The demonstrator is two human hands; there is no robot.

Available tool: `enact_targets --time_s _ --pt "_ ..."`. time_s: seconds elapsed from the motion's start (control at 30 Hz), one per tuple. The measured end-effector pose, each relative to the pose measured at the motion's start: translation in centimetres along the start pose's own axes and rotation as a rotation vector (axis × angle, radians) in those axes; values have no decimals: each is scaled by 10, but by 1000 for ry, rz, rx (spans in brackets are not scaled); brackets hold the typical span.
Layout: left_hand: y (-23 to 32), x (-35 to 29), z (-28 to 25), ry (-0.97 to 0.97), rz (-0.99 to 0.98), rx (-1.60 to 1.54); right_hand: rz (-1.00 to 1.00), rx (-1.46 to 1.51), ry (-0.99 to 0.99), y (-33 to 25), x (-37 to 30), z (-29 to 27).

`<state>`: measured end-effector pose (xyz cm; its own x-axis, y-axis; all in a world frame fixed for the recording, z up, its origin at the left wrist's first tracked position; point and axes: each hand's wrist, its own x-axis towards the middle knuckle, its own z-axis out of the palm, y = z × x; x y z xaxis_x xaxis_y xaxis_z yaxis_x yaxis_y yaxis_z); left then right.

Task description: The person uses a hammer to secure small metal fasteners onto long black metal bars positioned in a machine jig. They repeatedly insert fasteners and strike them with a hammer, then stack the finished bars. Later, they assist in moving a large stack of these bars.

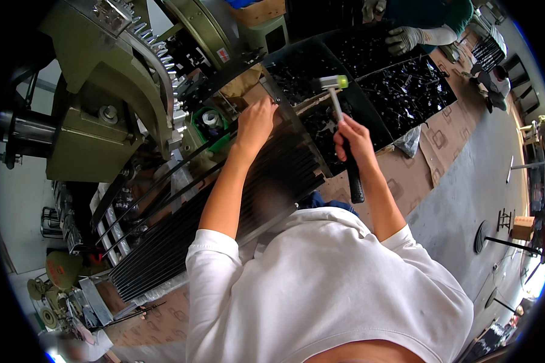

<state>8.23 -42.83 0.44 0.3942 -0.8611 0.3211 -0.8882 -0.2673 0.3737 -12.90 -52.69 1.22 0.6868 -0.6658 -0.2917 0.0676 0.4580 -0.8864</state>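
My right hand (355, 139) is closed round a mallet (330, 83) with a metal shaft, a yellow-green face and a black grip. The mallet's head is raised above the dark trays of parts. To the left, my left hand (256, 126) is closed in a pinch at the end of a dark metal bar, by the trays' near corner. Whatever small piece sits between its fingertips is too small to name. Below my left forearm lies a row of long black rods (218, 227), side by side.
Dark trays (378, 118) hold many small black parts. Across them, a co-worker's gloved hand (404, 40) reaches in. A large green machine (97, 91) with a toothed wheel stands at left. A green basket (220, 143) holds a white roll. Patterned brown sheeting (433, 145) covers floor at right.
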Motion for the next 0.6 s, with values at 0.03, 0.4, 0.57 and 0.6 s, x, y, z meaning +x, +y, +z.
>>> enact_targets --time_s 0.03,0.4,0.57,0.6 --pt "1 -2 -2 15 4 -23 -24 79 30 0 1 -2" --pt "-13 -12 -3 -24 -16 95 22 -206 24 -1 -5 14" --pt "-14 -13 1 -9 21 101 25 -20 -85 -16 -12 4" --pt "-15 -13 0 -8 24 99 -28 23 90 -14 -11 2"
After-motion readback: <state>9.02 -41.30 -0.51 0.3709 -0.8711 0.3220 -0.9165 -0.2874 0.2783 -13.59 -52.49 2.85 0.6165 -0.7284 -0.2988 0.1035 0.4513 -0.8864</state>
